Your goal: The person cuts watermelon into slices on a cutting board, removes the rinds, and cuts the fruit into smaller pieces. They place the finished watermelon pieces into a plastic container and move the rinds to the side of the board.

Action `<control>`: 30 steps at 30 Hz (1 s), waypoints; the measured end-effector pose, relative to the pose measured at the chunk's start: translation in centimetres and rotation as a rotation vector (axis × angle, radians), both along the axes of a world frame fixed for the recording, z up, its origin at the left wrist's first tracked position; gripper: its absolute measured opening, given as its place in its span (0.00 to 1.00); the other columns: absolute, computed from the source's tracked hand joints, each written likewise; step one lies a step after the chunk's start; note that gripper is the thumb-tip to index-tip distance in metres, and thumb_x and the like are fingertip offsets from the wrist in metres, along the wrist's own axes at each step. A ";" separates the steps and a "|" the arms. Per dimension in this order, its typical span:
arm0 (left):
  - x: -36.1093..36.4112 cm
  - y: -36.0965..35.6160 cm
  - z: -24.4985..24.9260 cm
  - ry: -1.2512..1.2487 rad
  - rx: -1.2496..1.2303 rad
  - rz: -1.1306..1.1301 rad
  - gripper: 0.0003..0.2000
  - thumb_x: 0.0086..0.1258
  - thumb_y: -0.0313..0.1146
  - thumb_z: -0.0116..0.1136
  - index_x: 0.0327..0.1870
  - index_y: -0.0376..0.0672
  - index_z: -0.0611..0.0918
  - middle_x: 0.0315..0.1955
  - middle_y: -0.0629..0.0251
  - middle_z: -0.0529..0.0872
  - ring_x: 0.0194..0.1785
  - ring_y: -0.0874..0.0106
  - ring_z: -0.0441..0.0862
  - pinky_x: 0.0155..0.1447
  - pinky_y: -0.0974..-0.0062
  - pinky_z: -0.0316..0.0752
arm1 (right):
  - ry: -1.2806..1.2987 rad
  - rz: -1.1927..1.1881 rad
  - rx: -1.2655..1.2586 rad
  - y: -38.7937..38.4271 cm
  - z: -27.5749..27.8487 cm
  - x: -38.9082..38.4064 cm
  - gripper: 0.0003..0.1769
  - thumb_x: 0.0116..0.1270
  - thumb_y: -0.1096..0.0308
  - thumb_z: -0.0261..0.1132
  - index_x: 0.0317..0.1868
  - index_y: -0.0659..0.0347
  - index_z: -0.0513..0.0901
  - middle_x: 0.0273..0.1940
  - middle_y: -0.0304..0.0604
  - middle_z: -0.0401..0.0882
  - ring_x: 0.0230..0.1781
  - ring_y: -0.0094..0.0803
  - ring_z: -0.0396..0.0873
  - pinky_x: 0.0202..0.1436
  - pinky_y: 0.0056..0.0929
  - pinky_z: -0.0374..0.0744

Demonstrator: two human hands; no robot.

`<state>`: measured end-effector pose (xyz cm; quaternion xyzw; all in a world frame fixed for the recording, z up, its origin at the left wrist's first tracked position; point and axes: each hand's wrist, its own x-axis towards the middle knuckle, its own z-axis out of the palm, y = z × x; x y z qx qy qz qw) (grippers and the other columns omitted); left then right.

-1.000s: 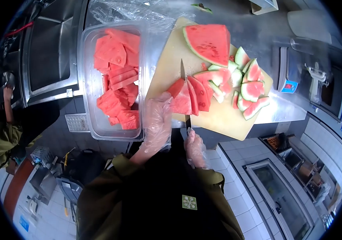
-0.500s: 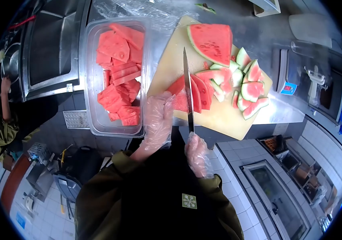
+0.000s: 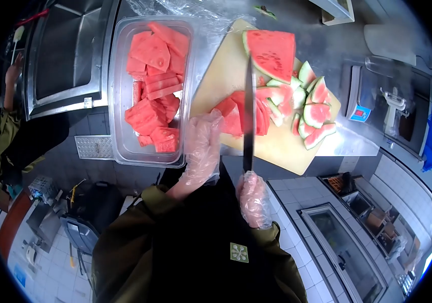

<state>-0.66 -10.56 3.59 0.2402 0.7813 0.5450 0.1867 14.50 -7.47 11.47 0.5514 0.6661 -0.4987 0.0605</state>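
Observation:
My left hand (image 3: 201, 146), in a clear plastic glove, has its fingers pressed together against the left end of several peeled red watermelon slices (image 3: 236, 116). These lie on a cream cutting board (image 3: 276, 149). In my right hand (image 3: 255, 199), also gloved, is the handle of a long knife (image 3: 248, 116). Its blade stands over the slices, with the tip near a large watermelon wedge (image 3: 271, 53) that has rind on it. Cut rind pieces (image 3: 318, 115) are heaped on the board's right side. Left of my left hand, a clear plastic container (image 3: 117, 101) holds watermelon pieces (image 3: 147, 118).
Crumpled plastic wrap (image 3: 195, 15) lies behind the container. A scale (image 3: 360, 112) with a lit display stands right of the board. At far left are a steel sink (image 3: 67, 50) and another person's arm (image 3: 11, 81) holding a long-handled utensil.
My right hand has moved the knife to the right across the slices, showing more of its blade. The slices have shifted slightly. At far left, the other person's arm has moved up.

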 end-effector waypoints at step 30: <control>1.4 -1.3 -0.8 -0.128 0.039 0.059 0.10 0.75 0.28 0.48 0.51 0.34 0.78 0.45 0.52 0.79 0.50 0.58 0.78 0.55 0.65 0.72 | -0.432 0.082 -0.123 -1.2 -7.3 -2.2 0.27 0.77 0.48 0.44 0.53 0.61 0.81 0.49 0.63 0.80 0.53 0.61 0.76 0.56 0.51 0.74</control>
